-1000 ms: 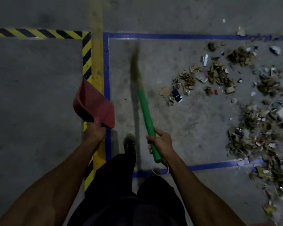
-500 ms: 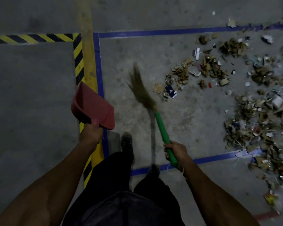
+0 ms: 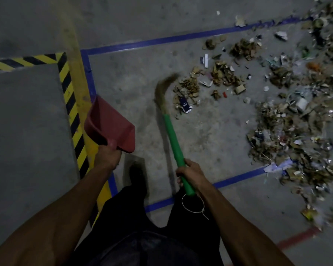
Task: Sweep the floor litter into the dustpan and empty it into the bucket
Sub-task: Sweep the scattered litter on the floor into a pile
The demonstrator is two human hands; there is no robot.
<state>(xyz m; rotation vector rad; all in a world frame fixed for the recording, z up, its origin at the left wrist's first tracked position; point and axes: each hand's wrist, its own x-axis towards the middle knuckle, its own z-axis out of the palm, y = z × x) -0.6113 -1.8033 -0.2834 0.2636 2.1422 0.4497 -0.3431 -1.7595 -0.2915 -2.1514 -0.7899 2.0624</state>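
Observation:
My left hand [image 3: 108, 157] grips the handle of a red dustpan [image 3: 109, 125], held off the floor above the blue and yellow lines. My right hand [image 3: 190, 172] grips the green handle of a broom [image 3: 173, 140]. The broom's straw head [image 3: 164, 87] is bent rightward against the left edge of a small litter patch [image 3: 188, 89]. Scraps of cardboard, paper and wrappers spread from there to a larger litter heap [image 3: 288, 131] at the right. No bucket is in view.
Blue tape lines [image 3: 161, 40] frame the littered floor area. A yellow stripe and black-yellow hazard tape [image 3: 69, 96] run down the left. My dark shoe [image 3: 137, 176] and trouser legs stand at the bottom centre. A red line [image 3: 296, 238] crosses the lower right.
The broom head has swung from the left to the right, reaching the edge of the small litter patch. The view has tilted. The dustpan stays held in the same pose.

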